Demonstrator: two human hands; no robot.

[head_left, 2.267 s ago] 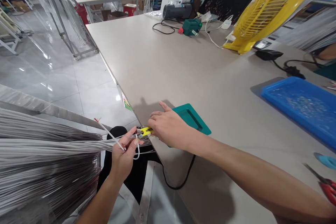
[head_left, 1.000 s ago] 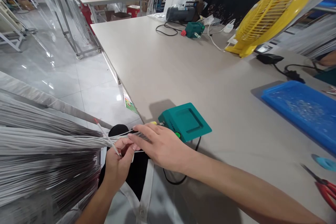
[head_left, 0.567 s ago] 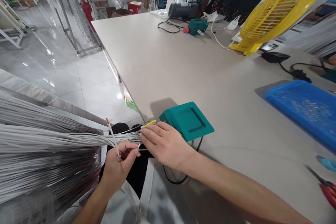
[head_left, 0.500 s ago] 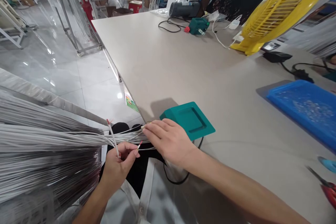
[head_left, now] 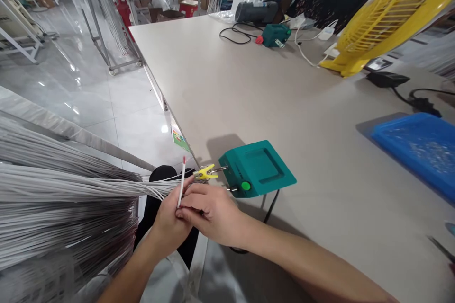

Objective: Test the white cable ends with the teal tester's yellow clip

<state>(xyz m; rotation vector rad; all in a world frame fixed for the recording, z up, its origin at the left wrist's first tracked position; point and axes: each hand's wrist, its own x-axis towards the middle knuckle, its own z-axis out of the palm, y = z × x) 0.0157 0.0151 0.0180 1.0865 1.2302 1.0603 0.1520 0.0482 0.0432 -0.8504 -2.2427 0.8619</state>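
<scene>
My left hand (head_left: pixel 173 215) is closed around a white cable (head_left: pixel 181 184), whose red-tipped end sticks up between my hands. My right hand (head_left: pixel 215 215) presses against the left one, its thumb and fingers pinched near the cable's lower end; what lies between those fingertips is hidden. Just beyond my fingers a yellow alligator clip (head_left: pixel 206 172) sits at the cable bundle, joined to metal prongs of a teal box (head_left: pixel 263 168) with a green button (head_left: pixel 246 186). A thick bundle of grey-white cables (head_left: pixel 88 184) runs in from the left towards my hands.
On the table (head_left: pixel 284 109) stand a yellow fan (head_left: pixel 394 14), a blue tray (head_left: pixel 423 151) with small clear bits and a second teal device (head_left: pixel 275 35). A scissors-like tool (head_left: pixel 441 248) shows at the right edge. The table's left edge borders the floor.
My right hand has moved down and left from the yellow clip to meet my left hand, uncovering the clip and the green button. The red-tipped cable end now stands more upright.
</scene>
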